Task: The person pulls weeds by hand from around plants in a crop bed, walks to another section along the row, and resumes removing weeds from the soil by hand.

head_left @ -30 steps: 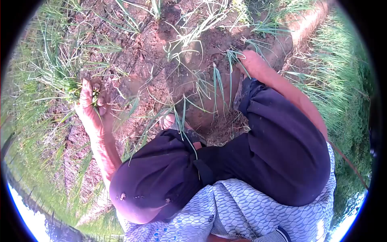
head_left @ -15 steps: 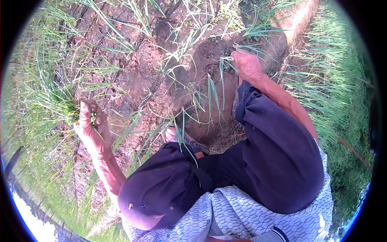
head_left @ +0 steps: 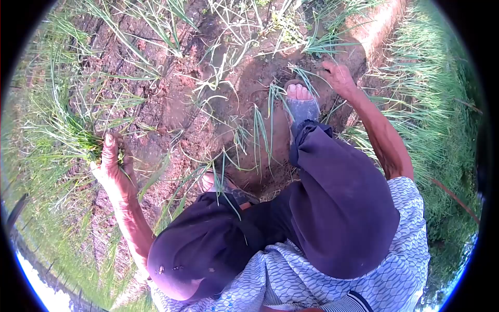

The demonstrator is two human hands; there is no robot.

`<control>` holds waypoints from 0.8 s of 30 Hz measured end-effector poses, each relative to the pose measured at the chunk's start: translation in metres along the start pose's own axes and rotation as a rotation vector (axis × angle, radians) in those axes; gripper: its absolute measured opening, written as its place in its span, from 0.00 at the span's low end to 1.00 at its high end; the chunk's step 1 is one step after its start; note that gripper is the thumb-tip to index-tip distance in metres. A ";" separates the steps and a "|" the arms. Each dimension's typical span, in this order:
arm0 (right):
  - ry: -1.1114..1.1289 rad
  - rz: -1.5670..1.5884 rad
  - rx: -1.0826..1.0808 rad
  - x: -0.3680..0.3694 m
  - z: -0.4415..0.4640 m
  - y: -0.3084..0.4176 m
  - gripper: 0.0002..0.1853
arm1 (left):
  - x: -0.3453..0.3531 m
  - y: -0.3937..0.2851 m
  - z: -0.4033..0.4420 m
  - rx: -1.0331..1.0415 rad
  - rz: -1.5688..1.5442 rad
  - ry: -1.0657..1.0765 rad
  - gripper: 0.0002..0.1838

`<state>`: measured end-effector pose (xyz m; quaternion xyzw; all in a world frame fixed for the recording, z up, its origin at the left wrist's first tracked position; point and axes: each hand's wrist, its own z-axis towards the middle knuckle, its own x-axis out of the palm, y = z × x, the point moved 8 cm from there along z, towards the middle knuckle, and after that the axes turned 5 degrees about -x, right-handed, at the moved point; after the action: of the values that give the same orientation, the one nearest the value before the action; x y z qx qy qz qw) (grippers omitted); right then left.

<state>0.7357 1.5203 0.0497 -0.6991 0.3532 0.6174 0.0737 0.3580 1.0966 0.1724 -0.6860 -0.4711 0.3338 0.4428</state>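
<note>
My left hand [head_left: 115,169] is closed around a bunch of thin green grass [head_left: 86,140], its thumb pressed over the stems. On the other side, my right hand [head_left: 340,79] is low over the muddy soil, just beyond my bare right foot [head_left: 300,93]. Its fingers are curled, and whatever they may hold is too small or hidden to make out. Beside it, a young onion-like plant [head_left: 306,73] bends over my toes. More drooping seedlings [head_left: 260,125] stand in the mud between my feet.
Dense upright green leaves [head_left: 416,93] grow along the right, past a pale soil ridge [head_left: 384,28]. Scattered seedlings [head_left: 166,36] and wet brown soil [head_left: 176,104] lie ahead. My bent knees in dark trousers [head_left: 343,208] fill the near middle.
My right hand has shifted right, away from the seedling by my foot, and my toes now show. My right knee has swung left. The left hand keeps its bunch of grass.
</note>
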 end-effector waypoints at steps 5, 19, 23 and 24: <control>0.026 -0.012 -0.223 0.033 0.038 0.031 0.08 | 0.023 -0.001 -0.003 -0.034 0.116 -0.026 0.11; -0.187 -0.054 0.013 0.020 0.046 -0.057 0.13 | 0.024 0.031 -0.002 -0.183 0.066 -0.247 0.12; -0.108 0.094 0.083 0.024 0.064 -0.058 0.14 | 0.031 0.038 -0.005 -0.295 0.121 -0.213 0.11; -0.041 0.148 0.119 0.033 0.067 -0.067 0.16 | 0.030 0.040 -0.006 -0.335 0.137 -0.200 0.11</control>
<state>0.7198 1.5924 -0.0180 -0.6527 0.4383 0.6133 0.0764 0.3877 1.1168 0.1363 -0.7439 -0.5139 0.3465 0.2501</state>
